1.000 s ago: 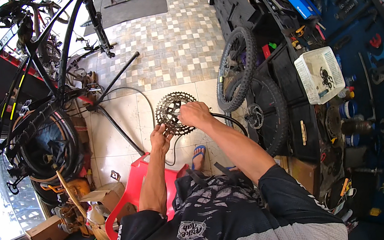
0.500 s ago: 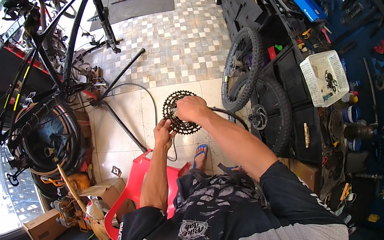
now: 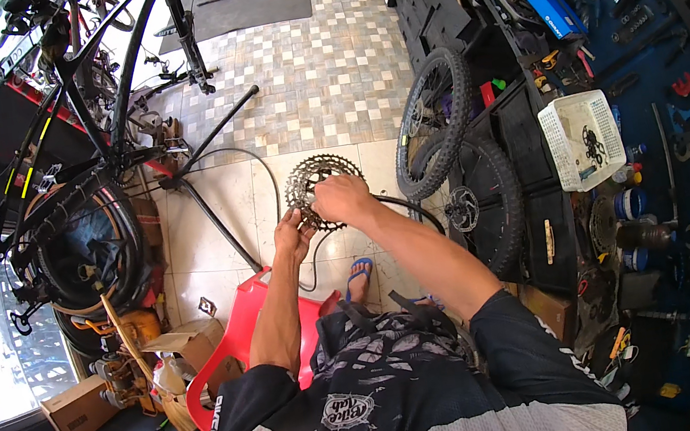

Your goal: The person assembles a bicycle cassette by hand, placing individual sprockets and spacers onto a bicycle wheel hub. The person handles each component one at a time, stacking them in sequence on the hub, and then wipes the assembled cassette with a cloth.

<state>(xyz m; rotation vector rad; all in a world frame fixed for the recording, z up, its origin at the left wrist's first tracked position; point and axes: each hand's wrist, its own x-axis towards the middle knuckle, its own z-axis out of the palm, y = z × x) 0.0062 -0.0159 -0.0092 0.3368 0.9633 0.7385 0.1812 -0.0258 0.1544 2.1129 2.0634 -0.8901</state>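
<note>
A dark bicycle cassette [image 3: 299,179] with toothed rings and cut-out openings is held up in front of me, above the pale floor tiles. My left hand [image 3: 291,232] pinches its lower left edge between thumb and fingers. Over the cassette's middle lies my right hand [image 3: 342,198], its fingers curled in toward the hub. The back of that hand hides its fingertips and much of the cassette's right side. Whatever the right fingers grip there I cannot make out.
A black bicycle frame [image 3: 129,69] hangs on a stand at the left, its leg [image 3: 222,229] reaching toward me. By my left arm is a red plastic chair [image 3: 241,325]. Tyred wheels [image 3: 460,122] lean against dark drawers at right, below a white basket [image 3: 566,151].
Both hands and the cassette have shifted slightly up and left. The cassette is tilted differently, its upper rings now catching more light. My right hand stays over its middle.
</note>
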